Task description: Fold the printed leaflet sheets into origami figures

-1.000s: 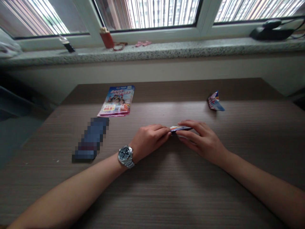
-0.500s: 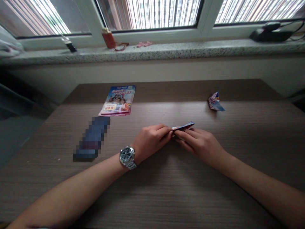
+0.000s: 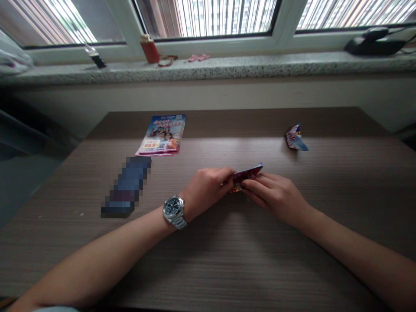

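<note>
Between my two hands is a small folded paper leaflet (image 3: 246,174), printed in blue and red. My left hand (image 3: 211,184), with a metal watch (image 3: 173,208) on its wrist, pinches the leaflet's left end between thumb and fingers. From the other side my right hand (image 3: 276,193) has its fingers closed on the right and lower part. The fingers hide much of the paper. Farther back on the right, a folded paper piece (image 3: 295,139) with similar print stands on the table by itself.
A stack of colourful flyers (image 3: 162,135) lies at the back left of the table (image 3: 208,260). In front of it is a dark pixelated flat object (image 3: 128,186). On the stone windowsill (image 3: 234,67) are a red case (image 3: 150,50) and a black device (image 3: 373,43).
The leaflet has turned between my fingers, so more of its red printed face shows. My left hand has shifted slightly, and the whole view has moved a little.
</note>
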### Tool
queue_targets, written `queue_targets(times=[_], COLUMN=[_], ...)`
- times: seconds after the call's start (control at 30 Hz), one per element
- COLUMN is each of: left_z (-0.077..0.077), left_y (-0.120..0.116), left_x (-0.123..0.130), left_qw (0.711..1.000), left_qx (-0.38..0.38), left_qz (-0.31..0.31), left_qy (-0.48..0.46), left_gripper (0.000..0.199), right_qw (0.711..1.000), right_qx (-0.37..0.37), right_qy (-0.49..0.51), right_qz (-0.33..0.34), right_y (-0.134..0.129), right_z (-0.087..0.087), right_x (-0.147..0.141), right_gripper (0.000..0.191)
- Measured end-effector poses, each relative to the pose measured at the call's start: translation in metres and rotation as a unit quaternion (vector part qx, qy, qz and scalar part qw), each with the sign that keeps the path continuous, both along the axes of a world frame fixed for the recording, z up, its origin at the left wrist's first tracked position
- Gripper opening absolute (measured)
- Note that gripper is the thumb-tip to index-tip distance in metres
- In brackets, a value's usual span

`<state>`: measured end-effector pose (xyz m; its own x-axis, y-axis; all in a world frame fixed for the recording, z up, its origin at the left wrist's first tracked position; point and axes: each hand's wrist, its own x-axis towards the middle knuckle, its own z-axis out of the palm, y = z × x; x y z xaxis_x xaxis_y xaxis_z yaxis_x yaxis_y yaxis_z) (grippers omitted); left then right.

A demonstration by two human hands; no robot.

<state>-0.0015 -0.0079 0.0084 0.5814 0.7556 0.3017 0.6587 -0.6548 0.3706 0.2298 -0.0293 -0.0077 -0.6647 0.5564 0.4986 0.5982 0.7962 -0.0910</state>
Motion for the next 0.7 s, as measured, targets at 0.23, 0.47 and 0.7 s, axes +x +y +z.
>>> queue_targets(times=[0.23,0.47,0.7], left_z=[0.005,0.009,0.012], left_y=[0.0,-0.005,-0.004], left_x=[0.003,0.006,0.006], left_qw=[0.999,0.996,0.994], left_qx=[-0.038,-0.081,-0.101], left_qz=[0.012,-0.013,0.019], left_qy=[-0.036,-0.026,0.022], left_gripper=[0.011,0.014,0.008], right_qw=[0.999,0.999,0.997], right_qx=[-0.006,-0.032,-0.017], right_qy=[-0.039,-0.044,-0.07], right_qz=[-0.022,0.005,0.001], right_y=[-0.001,-0.003,-0.004], right_z=[0.003,0.003,0.006], right_x=[-0.001,0.001,-0.001], right_gripper=[0.017,0.016,0.016])
